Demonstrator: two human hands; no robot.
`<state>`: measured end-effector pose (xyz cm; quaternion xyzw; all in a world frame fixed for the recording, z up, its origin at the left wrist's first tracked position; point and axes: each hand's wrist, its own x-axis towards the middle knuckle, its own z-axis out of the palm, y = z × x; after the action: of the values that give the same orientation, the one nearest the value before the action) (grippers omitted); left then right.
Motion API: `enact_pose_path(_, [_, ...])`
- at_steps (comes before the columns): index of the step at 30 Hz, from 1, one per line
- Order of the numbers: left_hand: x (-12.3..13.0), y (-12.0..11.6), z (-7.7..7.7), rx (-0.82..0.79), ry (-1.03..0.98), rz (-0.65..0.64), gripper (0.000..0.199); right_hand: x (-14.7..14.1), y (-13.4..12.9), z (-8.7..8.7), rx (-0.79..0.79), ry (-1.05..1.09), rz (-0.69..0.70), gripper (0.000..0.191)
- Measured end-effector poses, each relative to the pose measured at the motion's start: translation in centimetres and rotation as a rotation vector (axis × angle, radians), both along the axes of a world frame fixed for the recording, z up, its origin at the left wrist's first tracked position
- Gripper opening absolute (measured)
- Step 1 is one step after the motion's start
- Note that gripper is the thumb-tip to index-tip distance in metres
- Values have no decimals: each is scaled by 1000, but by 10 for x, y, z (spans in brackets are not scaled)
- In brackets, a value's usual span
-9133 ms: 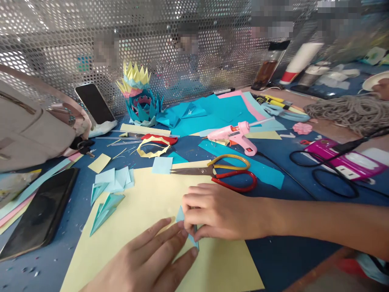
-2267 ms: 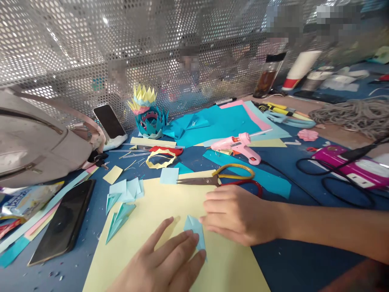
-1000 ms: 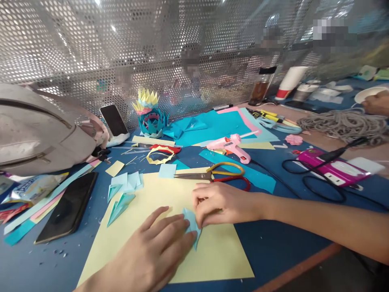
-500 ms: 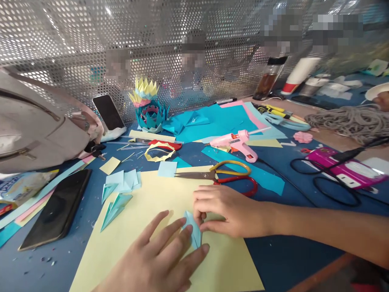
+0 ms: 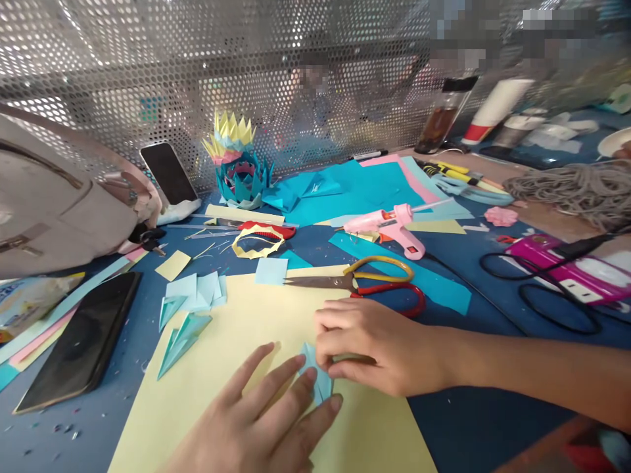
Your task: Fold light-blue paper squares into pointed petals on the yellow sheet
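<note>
A small piece of folded light-blue paper [image 5: 322, 385] lies on a large pale-yellow sheet [image 5: 246, 315]. My left hand [image 5: 261, 420] reaches in from below, fingers spread, with its fingertips resting on the paper's left and lower edges. From the right, my right hand [image 5: 377, 345] has its fingers curled and its thumb and fingertips pressed together at the paper's right edge, hiding part of it. Further left are a folded blue point [image 5: 183, 341] and several light-blue squares [image 5: 194, 291]. Scissors [image 5: 328, 282] with one yellow and one red handle lie just beyond my right hand.
A pink glue gun [image 5: 389, 226] and a magenta power strip [image 5: 566, 269] with black cords lie to the right. At left are a dark phone [image 5: 81, 345] and a grey bag [image 5: 54, 203]. A layered paper model [image 5: 241, 171] stands before the perforated metal panel [image 5: 276, 79].
The view has shifted slightly. My right fingers have slid a little along the paper's right edge, while my left hand stays spread over it.
</note>
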<state>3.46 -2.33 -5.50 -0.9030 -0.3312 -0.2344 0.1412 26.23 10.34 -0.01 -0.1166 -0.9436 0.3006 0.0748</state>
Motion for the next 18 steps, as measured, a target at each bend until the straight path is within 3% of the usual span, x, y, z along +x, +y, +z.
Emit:
enact_pose_path(6, [-1,2,12,-55,105,-13,38,-2,-4,0,-8,-27,-47,10])
enact_pose_path(12, [2,1,-3,-35,-33,3,40,-1,-6,-3,19,-18,-56,9])
enact_pose_path(18, [1,2,-1,-38,-25,-7,38,0,-8,-5,63,-19,-52,8])
